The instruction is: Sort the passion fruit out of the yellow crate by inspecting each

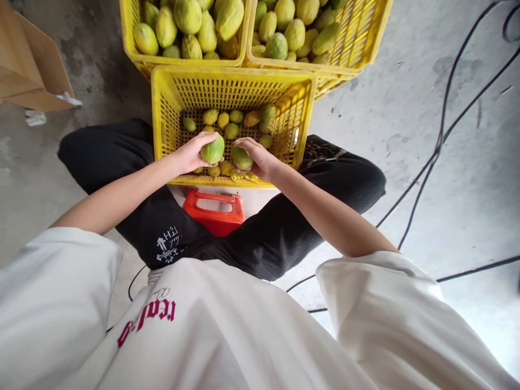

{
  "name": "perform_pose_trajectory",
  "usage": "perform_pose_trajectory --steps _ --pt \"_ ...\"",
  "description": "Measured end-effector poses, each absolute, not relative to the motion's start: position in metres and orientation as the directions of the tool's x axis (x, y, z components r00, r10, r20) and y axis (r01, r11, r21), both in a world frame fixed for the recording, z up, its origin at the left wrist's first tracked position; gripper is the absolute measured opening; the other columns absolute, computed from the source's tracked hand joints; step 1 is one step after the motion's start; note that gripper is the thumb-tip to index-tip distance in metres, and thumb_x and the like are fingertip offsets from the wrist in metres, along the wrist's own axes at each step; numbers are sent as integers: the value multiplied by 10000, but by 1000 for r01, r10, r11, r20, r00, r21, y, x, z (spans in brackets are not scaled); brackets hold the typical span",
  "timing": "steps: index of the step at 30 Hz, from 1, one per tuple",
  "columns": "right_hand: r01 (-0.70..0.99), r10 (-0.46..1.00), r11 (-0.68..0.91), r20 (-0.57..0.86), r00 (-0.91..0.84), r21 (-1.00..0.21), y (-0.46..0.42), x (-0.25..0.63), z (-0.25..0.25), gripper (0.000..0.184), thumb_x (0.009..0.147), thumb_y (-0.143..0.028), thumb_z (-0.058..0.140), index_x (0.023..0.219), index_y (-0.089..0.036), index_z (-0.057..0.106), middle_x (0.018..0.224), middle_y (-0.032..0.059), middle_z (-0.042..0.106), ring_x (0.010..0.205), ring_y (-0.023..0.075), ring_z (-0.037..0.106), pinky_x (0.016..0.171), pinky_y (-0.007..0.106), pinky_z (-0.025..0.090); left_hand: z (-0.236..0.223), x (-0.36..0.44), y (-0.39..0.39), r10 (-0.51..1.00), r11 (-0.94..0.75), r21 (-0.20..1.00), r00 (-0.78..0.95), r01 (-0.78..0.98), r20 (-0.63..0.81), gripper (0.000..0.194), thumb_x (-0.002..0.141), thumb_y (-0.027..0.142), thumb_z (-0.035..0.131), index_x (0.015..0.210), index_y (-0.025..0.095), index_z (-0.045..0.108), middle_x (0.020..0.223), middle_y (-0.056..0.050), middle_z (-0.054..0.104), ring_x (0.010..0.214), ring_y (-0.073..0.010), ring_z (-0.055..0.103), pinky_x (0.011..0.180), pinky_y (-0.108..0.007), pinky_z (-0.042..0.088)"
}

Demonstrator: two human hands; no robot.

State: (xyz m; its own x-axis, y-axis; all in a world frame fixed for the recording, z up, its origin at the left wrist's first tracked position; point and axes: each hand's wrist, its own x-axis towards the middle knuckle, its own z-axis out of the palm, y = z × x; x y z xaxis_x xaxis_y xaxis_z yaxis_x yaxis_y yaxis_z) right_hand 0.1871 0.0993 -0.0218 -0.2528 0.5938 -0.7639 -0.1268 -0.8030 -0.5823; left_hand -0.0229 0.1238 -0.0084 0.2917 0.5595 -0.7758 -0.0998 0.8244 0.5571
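Observation:
My left hand (192, 154) is closed round a roundish green fruit (213, 149) with a faint yellow tint. Close beside it, my right hand (260, 158) grips a second green fruit (241, 158), its fingers and thumb partly wrapped about it. The two fruits are a little apart. Both hands are over the near half of a yellow plastic crate (233, 73) with slotted walls. Several green and yellow oval fruits lie on the crate's bottom, among them a larger green-yellow one (267, 118) at the far right. My hands hide some of them.
Beyond this crate stand a left yellow crate (184, 63) and a right yellow crate (365, 38), both holding many larger green-yellow fruits. A red plastic stool (215, 221) is between my legs. An opened cardboard box (32, 59) lies far left; black cables (441, 135) cross the floor at right.

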Motion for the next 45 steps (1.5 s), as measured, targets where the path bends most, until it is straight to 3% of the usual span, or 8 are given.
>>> perform_pose_trajectory --steps 5,10,19,27,30,34,39,45 --pt "-108 622 -779 -743 -245 -617 97 185 -21 275 811 -305 760 969 -273 537 917 -14 597 768 184 622 627 351 618 -7 -23 122 578 805 592 272 -39 -769 532 795 374 910 1121 270 503 1120 -4 674 1059 -259 765 938 -544 642" --pt "-90 644 -761 -731 -227 -643 98 187 -27 327 785 -325 801 962 -278 531 894 -15 567 734 187 607 624 389 617 -7 -23 123 596 793 608 261 -46 -759 598 770 363 918 1173 297 481 1129 13 669 1103 -254 748 971 -568 631" --pt "-12 684 -722 -712 -157 -692 98 189 -36 242 821 -297 781 967 -266 590 893 3 566 703 179 582 621 419 631 -7 -21 121 571 803 595 274 8 -774 522 803 335 900 1123 268 492 1047 24 682 960 -217 764 932 -525 656" --pt "76 689 -712 -716 -115 -698 94 187 -38 235 861 -347 789 974 -262 602 906 9 588 750 183 570 625 350 603 -9 -20 124 531 842 535 278 -65 -801 298 915 402 711 1127 210 624 1018 -63 739 1040 -300 772 904 -475 664" --pt "18 676 -729 -722 -147 -685 95 186 -42 265 868 -392 784 1002 -269 591 904 4 601 801 182 583 628 275 568 -8 -20 123 569 813 580 272 -46 -776 279 902 320 750 1121 236 597 1080 -17 722 1044 -227 751 937 -432 645" --pt "-67 652 -747 -708 -273 -662 96 187 -41 340 813 -356 815 1059 -288 590 917 -9 613 844 197 616 661 283 567 -7 -20 122 601 774 633 278 34 -750 350 879 321 827 1132 273 589 1104 21 692 1024 -181 741 926 -371 624" --pt "-152 719 -681 -615 -325 -716 94 187 -32 594 635 -406 989 1016 -283 548 892 -50 604 816 162 604 681 265 549 -7 -22 121 603 762 643 278 78 -748 365 867 374 859 1104 284 597 1074 25 689 967 -198 757 900 -429 645" --pt "-192 731 -680 -633 -256 -708 96 186 -28 596 697 -499 972 1005 -299 503 894 -52 608 809 175 650 705 319 602 -12 -23 123 582 797 604 270 -1 -767 323 920 474 756 1114 258 615 1085 -30 705 1021 -282 786 894 -500 669"
